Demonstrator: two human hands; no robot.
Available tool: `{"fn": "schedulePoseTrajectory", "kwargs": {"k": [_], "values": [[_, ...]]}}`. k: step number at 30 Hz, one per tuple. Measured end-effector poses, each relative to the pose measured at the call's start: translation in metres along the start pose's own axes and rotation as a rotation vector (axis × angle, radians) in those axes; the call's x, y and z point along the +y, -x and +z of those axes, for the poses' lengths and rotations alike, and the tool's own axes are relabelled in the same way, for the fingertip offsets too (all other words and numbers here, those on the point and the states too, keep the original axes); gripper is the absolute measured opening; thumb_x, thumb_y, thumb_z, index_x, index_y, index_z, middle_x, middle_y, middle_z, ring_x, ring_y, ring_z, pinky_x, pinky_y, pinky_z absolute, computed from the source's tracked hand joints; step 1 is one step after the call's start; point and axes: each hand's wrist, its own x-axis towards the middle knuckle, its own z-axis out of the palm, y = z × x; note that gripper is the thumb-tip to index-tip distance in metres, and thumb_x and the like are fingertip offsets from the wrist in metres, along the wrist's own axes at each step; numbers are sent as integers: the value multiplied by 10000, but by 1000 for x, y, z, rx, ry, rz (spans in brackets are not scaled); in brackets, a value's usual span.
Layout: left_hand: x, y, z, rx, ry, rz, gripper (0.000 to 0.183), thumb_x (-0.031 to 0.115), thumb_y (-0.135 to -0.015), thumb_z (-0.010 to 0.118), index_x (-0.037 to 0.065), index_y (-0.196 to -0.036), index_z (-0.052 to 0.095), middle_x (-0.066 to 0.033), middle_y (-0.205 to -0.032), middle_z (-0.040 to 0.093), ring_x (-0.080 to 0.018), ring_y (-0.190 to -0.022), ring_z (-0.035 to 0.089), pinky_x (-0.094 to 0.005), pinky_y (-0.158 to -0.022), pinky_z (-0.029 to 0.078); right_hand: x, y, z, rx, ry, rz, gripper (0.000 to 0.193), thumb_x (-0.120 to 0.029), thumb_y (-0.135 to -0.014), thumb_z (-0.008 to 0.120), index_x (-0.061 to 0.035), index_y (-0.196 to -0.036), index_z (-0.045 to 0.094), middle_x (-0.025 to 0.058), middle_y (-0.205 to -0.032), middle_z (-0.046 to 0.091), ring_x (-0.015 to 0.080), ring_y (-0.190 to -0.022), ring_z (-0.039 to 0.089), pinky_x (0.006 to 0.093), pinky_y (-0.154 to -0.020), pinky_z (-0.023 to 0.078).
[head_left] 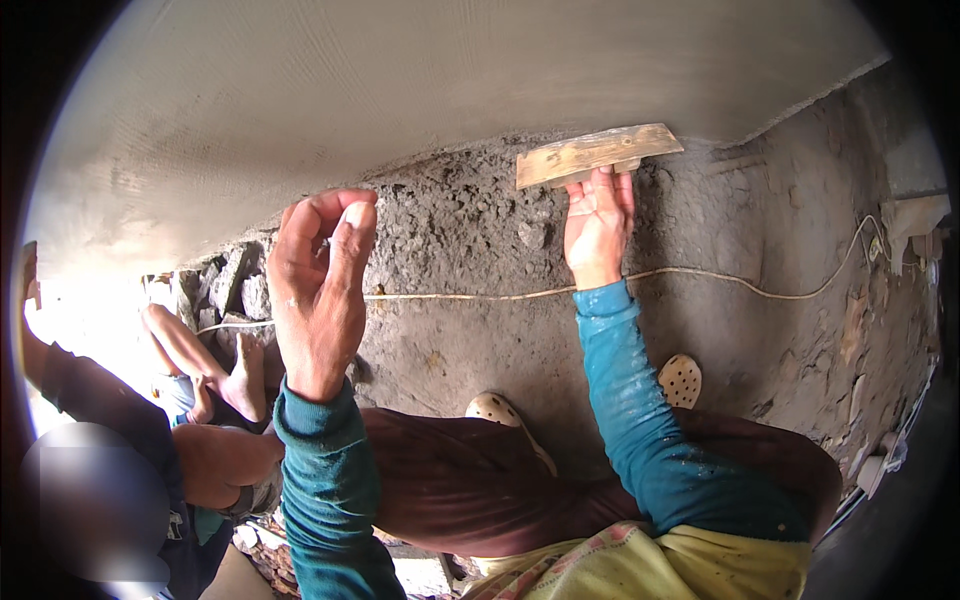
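My right hand grips a wooden plastering float from below, its fingers around the handle behind the board. The float lies at the lower edge of the smooth grey plastered wall, tilted slightly up at its right end. My left hand is raised in front of the wall, to the left of the float. Its fingers are curled and the thumb tip meets the index finger, with nothing visible between them. Rough, crumbly mortar lies along the foot of the wall under both hands.
A pale cable runs across the ground. Broken stones are piled at left, near another person's bare feet. A second person is close on my left. My cream clogs stand on the ground below the cable.
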Motion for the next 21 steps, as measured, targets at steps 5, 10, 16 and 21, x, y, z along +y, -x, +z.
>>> {"fn": "schedulePoseTrajectory", "kwargs": {"k": [5, 10, 16, 21], "values": [[0, -4, 4, -30, 20, -17, 240, 218, -1063, 701, -5, -1151, 721, -48, -1088, 656, -119, -983, 645, -279, -885, 532, 4, -8, -1, -42, -19, 65, 515, -194, -1026, 692, -105, -1495, 497, 64, -1440, 574, 234, -1331, 558, 507, -1113, 461], [-2, -3, 4, -28, 30, -29, 229, 208, -1063, 700, -1, -1152, 719, -36, -1088, 651, -109, -977, 638, -272, -881, 527, 10, -10, 9, 51, 9, 61, 359, -239, -1008, 746, -116, -1300, 577, 47, -1297, 606, 198, -1211, 586, 498, -1062, 480], [4, -1, -1, -25, -27, -45, 225, 205, -1067, 692, 0, -1156, 715, -29, -1084, 652, -100, -968, 632, -261, -873, 519, 12, -19, 28, 118, 71, -28, 365, -305, -995, 787, -68, -1180, 580, 49, -1176, 605, 178, -1092, 606, 437, -946, 570], [1, -2, -2, -13, -50, -27, 222, 198, -1070, 685, -3, -1163, 709, -31, -1071, 660, -96, -960, 628, -259, -876, 518, 10, -28, 66, 255, 180, -79, 378, -294, -946, 838, -59, -1126, 603, 60, -1099, 639, 189, -1008, 656, 375, -794, 618]]}}
